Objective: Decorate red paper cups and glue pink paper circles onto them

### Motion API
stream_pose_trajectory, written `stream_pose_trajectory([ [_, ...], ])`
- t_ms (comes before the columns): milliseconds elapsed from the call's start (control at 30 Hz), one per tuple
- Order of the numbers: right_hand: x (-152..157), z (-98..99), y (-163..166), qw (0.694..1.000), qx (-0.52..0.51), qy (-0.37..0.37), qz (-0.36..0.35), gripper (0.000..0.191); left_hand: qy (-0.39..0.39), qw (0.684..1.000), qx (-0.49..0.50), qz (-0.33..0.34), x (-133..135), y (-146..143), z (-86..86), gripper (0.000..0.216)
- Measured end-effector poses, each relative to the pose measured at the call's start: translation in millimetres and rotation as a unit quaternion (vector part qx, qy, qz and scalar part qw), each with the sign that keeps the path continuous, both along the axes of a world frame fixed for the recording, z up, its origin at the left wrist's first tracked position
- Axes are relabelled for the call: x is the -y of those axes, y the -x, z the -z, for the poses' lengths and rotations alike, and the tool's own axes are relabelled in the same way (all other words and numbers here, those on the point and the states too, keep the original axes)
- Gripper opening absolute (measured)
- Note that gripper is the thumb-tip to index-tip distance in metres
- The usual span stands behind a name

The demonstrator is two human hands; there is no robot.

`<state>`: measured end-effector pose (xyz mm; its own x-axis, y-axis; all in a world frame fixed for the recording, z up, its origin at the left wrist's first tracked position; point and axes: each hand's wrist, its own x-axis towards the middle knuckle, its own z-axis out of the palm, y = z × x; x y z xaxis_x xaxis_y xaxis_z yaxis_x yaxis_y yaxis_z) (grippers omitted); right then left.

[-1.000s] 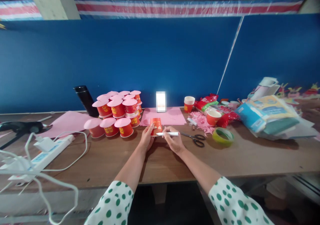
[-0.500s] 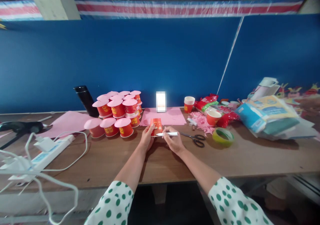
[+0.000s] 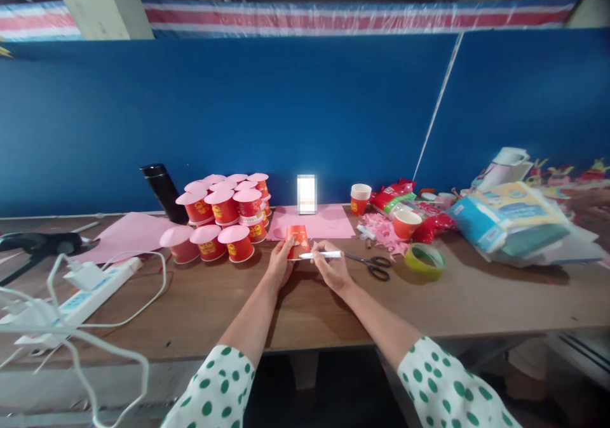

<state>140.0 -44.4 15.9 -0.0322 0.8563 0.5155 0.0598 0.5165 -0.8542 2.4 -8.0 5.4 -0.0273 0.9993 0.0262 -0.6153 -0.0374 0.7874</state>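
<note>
My left hand [image 3: 282,260] grips a red paper cup [image 3: 298,242] by its left side, just in front of the pink sheets. In my right hand [image 3: 332,269] is a white marker [image 3: 324,255], held between thumb and fingers. Its tip points left, close to the lower part of the cup; whether it touches I cannot tell. A pair of black scissors [image 3: 376,267] lies right of my right hand. Left of the cup stand several red paper cups [image 3: 237,249] topped with pink paper discs, some stacked on others.
Pink paper [image 3: 333,221] lies under a bright phone [image 3: 307,194]. On the right are nested cups [image 3: 359,200], a tape roll [image 3: 425,260], a loose cup [image 3: 406,223] and a plastic package [image 3: 515,218]. Leftward sit a black flask [image 3: 166,193] and a corded power strip [image 3: 90,294].
The marker and my right hand have shifted very slightly to the right. My left hand keeps the cup in place.
</note>
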Motion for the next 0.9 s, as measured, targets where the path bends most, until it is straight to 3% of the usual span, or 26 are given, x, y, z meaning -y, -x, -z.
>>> stream_pose_trajectory([
  [700, 0.4, -1.6, 1.2, 0.999, -0.022, 0.031, 0.001, 0.017, 0.001, 1.000, 0.006, 0.006, 0.3, 0.8, -0.3, 0.031],
  [900, -7.7, 1.9, -1.3, 0.997, -0.056, 0.048, 0.037, 0.017, 0.000, 1.000, 0.018, 0.001, -1.4, 1.8, 1.5, 0.031],
])
